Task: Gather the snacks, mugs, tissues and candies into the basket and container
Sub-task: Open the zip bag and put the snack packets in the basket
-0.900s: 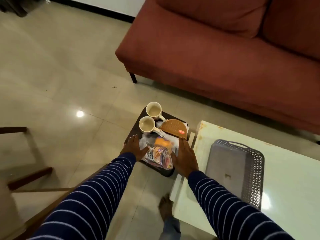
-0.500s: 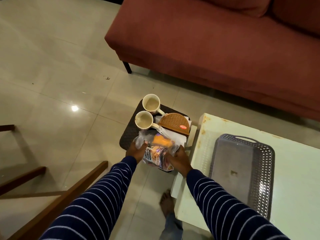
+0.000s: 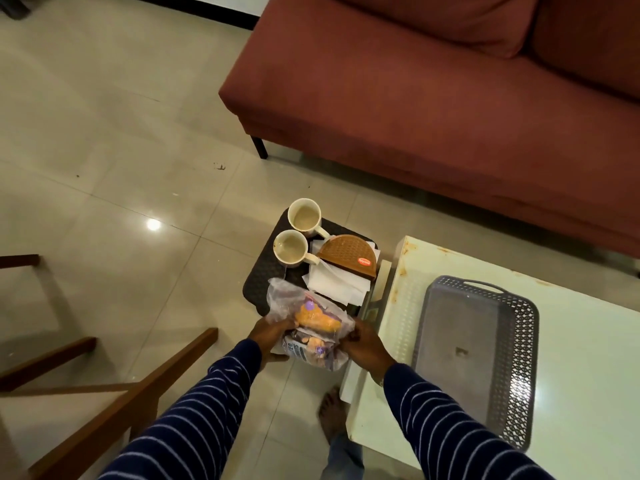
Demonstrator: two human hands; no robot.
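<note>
Head view shows your left hand [image 3: 268, 332] and right hand [image 3: 363, 342] both closed on the sides of a dark basket [image 3: 258, 282], gripping it above the floor beside the white desk [image 3: 588, 341]. The snack bags [image 3: 313, 325] lie at its near end between your hands, with tissues [image 3: 336, 284] and two mugs [image 3: 298, 233] farther back.

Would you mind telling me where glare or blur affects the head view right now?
Head view: a bright lamp reflection sits on the floor tiles, softer glare on the white table beside the grey basket; the snack bags between left hand and right hand look slightly smeared; wide-angle bending curves the sofa.
</note>
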